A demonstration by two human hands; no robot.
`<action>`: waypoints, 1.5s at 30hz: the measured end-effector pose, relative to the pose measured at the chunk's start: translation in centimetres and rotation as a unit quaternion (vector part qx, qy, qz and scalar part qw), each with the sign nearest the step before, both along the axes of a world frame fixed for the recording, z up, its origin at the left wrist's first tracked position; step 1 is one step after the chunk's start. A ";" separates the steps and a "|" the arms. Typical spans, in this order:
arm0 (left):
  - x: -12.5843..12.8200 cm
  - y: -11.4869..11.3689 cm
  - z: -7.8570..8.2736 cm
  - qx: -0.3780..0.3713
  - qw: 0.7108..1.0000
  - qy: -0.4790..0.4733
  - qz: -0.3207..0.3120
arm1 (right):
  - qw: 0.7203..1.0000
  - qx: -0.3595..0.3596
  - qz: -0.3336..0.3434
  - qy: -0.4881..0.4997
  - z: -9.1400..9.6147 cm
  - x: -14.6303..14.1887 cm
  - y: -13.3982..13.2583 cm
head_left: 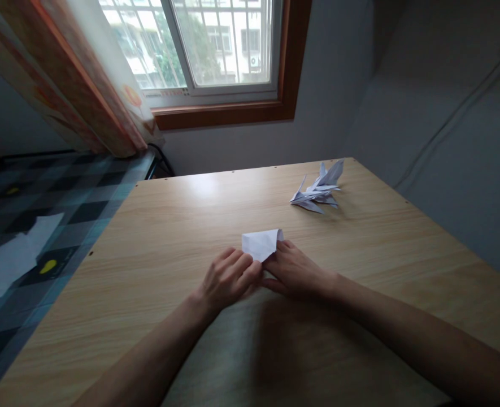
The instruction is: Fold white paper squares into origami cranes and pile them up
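Fingers (250, 267) of both hands pinch folded white paper (261, 244) on a wooden table (156, 249) below a window (216, 45).

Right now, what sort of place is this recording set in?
Most likely a bedroom or small room at home. A wooden table stands against the wall beside a bed with a checked cover, under a curtained window. Both hands, left and right, press a folded white paper.
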State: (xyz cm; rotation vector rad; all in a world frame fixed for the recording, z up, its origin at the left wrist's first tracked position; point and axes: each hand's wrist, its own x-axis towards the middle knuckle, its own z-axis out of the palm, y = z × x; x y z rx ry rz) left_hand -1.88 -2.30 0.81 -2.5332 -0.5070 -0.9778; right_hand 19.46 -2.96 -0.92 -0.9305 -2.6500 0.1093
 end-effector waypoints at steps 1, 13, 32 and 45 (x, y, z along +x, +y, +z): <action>0.0 0.0 0.1 0.018 1.000 -0.019 0.001 | 1.000 0.004 0.005 0.015 0.0 0.0 0.0; -0.6 0.0 0.6 -0.024 0.995 0.069 0.066 | 0.992 0.022 0.041 0.116 0.0 1.6 0.2; -0.5 1.5 -0.8 -0.186 0.982 -0.022 0.021 | 0.964 -0.134 0.077 0.214 0.9 3.3 -0.4; 0.1 1.9 -1.9 -0.247 0.953 -0.115 0.135 | 0.982 -0.064 0.091 0.152 0.5 2.9 -0.5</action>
